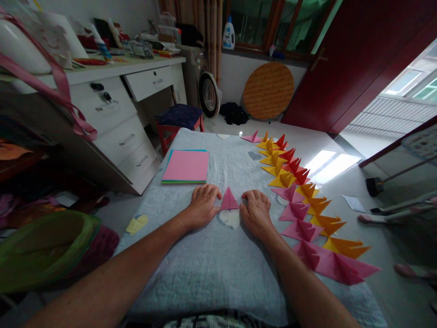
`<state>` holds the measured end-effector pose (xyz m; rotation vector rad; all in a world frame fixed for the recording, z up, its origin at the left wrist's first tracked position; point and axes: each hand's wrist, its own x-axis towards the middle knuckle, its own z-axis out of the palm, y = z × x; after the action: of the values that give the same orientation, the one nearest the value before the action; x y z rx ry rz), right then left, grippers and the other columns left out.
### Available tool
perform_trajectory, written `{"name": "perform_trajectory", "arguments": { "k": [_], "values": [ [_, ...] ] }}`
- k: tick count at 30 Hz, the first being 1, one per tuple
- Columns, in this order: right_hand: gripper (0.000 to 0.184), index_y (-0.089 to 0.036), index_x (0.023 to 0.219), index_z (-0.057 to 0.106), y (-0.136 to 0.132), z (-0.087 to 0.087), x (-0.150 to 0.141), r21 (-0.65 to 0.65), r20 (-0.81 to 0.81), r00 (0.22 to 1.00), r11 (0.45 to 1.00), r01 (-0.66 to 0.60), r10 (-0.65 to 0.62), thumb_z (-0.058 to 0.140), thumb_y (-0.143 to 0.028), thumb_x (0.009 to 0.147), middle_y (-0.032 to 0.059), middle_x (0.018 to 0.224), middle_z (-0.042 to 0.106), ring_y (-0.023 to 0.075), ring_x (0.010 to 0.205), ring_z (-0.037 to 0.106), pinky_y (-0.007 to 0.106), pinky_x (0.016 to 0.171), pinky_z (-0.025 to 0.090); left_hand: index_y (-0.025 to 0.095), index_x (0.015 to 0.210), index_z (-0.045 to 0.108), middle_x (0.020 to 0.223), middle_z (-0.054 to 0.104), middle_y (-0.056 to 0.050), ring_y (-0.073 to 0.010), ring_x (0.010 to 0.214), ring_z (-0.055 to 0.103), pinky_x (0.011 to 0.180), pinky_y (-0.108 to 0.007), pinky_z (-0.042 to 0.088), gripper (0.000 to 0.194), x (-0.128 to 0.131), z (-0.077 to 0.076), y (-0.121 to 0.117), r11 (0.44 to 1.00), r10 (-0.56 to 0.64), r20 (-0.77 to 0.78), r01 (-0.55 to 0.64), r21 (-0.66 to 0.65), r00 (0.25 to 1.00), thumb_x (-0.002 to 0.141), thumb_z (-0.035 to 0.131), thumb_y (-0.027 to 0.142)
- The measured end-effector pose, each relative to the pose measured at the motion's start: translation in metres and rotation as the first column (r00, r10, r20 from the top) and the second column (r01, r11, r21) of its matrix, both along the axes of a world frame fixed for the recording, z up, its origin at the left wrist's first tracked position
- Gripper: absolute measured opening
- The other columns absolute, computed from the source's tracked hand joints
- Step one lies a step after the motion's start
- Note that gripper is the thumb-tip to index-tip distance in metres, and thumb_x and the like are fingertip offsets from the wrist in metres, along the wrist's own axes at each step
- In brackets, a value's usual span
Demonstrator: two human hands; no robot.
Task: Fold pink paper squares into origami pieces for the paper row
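A small pink folded paper triangle [229, 199] lies on the cloth-covered table between my two hands, its point facing away from me and a crease down its middle. My left hand [205, 204] rests on the cloth just left of it, fingers bent, with thumb and forefinger apart near the paper's edge. On the other side my right hand [256, 207] lies with curled fingers, a small gap from the paper. Neither hand grips anything. Beyond my left hand is a stack of square coloured paper [186, 166], pink on top.
Along the table's right side stand rows of folded paper cranes in pink [300, 231], yellow [282, 179], orange [328, 224] and red [300, 173]. Pale blue cloth [205, 282] covers the table. A stool [179, 117] and a white drawer desk [109, 123] stand at the left.
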<state>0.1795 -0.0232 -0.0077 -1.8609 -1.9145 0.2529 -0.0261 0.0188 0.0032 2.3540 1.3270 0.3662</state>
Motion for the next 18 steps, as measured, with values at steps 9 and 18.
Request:
{"name": "perform_trajectory", "arguments": {
  "k": [9, 18],
  "values": [
    [0.020, -0.021, 0.095, 0.066, 0.001, 0.010, 0.000, 0.112, -0.271, 0.947, 0.983, -0.148, 0.173, 0.046, -0.023, 0.094, 0.0075, 0.102, 0.060, 0.0236, 0.103, 0.050, 0.040, 0.097, 0.036, 0.020, 0.115, 0.058, 0.120, 0.060, -0.007, -0.0246, 0.118, 0.049, 0.107, -0.040, 0.037, 0.034, 0.001, 0.000, 0.005, 0.999, 0.043, 0.317, -0.046, 0.004, 0.948, 0.081, 0.057, 0.020],
    [0.013, -0.021, 0.080, 0.065, -0.003, 0.012, 0.000, 0.124, -0.306, 0.889, 0.940, -0.316, 0.340, 0.056, -0.011, 0.078, 0.0047, 0.090, 0.059, 0.0218, 0.093, 0.052, 0.038, 0.087, 0.040, 0.019, 0.082, 0.069, 0.094, 0.064, -0.004, -0.0217, 0.095, 0.056, 0.089, -0.035, 0.043, 0.004, 0.013, -0.003, 0.002, 0.995, -0.061, 0.254, 0.039, 0.091, 0.965, 0.085, 0.070, 0.022]
  ]
}}
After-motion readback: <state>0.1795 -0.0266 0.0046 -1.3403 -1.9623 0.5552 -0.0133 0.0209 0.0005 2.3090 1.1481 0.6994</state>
